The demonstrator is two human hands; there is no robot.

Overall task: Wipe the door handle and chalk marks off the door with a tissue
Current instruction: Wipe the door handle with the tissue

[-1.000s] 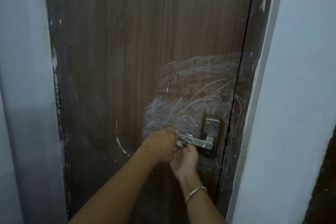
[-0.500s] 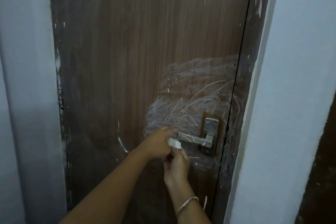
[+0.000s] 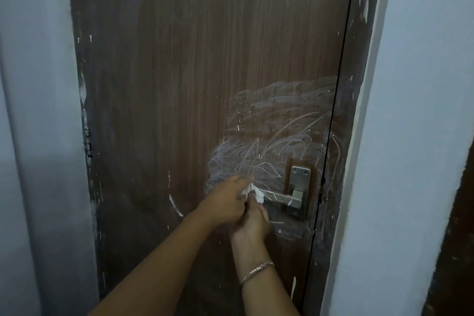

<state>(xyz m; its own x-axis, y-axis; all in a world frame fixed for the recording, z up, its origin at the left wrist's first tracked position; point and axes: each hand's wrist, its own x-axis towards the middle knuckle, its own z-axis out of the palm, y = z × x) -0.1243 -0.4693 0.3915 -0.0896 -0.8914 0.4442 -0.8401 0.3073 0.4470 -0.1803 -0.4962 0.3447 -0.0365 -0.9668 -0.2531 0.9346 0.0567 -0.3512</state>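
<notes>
Tissue (image 3: 252, 192), white and crumpled into one small wad, sits at the free left tip of the door handle (image 3: 278, 197), pinched where the two hands meet. The left hand (image 3: 225, 201) comes in from the lower left with its knuckles toward the camera and its fingers curled around the wad from above and the left. The right hand (image 3: 252, 222) rises from below, its fingers closed up against the underside of the same wad, so both hands are clamped on the tissue and touch each other there. Whether the tissue wraps the lever's tip or only presses against it cannot be told.

One metal lever is in view, running level from the tissue to its upright plate (image 3: 298, 190) at the right, with two screws showing at the plate's top. One bracelet (image 3: 256, 270) circles the right wrist. Chalk marks (image 3: 277, 136) spread as one broad scribbled patch on the brown door (image 3: 205, 59), above and around the handle, with a few strokes below it and one separate curved stroke (image 3: 175, 206) to the left of the hands. Pale walls (image 3: 415, 110) flank the door on both sides.
</notes>
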